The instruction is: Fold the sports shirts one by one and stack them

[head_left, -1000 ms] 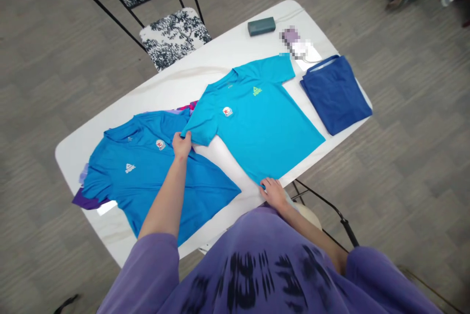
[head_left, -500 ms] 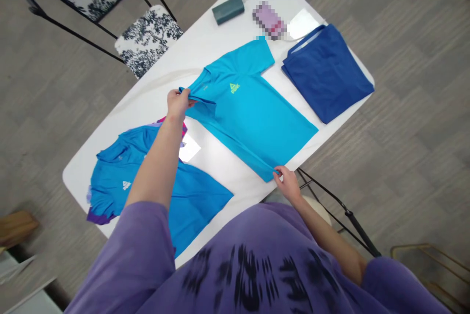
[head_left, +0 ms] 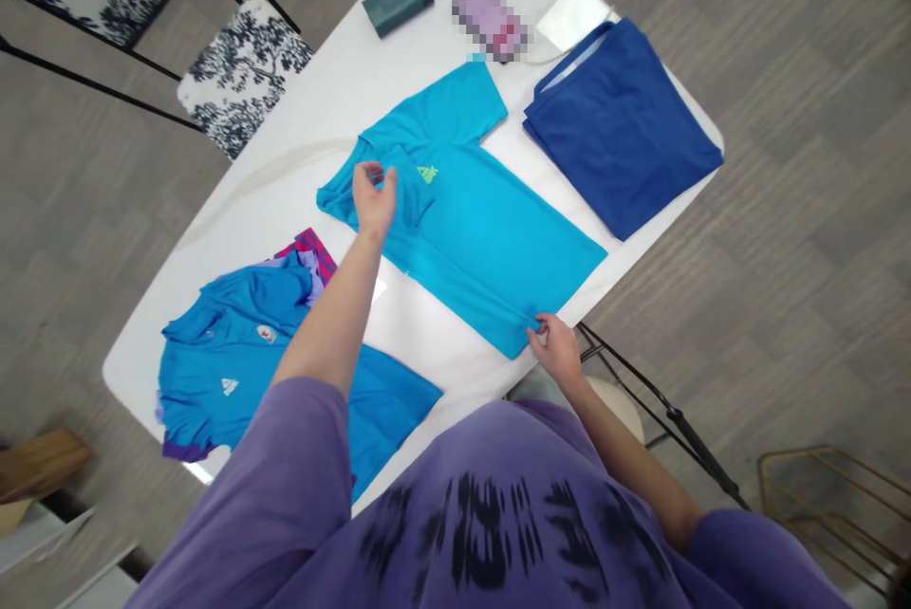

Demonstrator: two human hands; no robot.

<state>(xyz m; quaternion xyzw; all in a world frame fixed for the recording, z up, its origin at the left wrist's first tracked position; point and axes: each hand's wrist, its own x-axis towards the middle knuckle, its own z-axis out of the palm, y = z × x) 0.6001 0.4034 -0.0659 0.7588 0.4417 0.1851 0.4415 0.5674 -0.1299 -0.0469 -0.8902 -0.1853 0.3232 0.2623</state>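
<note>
Turquoise fabric, one side folded over itself, formed a shirt (head_left: 512, 220) lying mid-table, its hem close to the near edge. Around it, at five o'clock, the right hand (head_left: 560, 350) pinched the hem; at nine, the left hand (head_left: 375, 201) was loosely open over the folded part, contact unclear. White tabletop (head_left: 419, 329) separated it from a darker blue shirt (head_left: 206, 353) at eight and, more narrowly, navy cloth (head_left: 626, 135) at two.

Green triangle logo (head_left: 428, 175) on turquoise shirt (head_left: 505, 215), white logo (head_left: 229, 387), round badge (head_left: 266, 334) on blue shirt (head_left: 391, 391), lettering blurred
</note>
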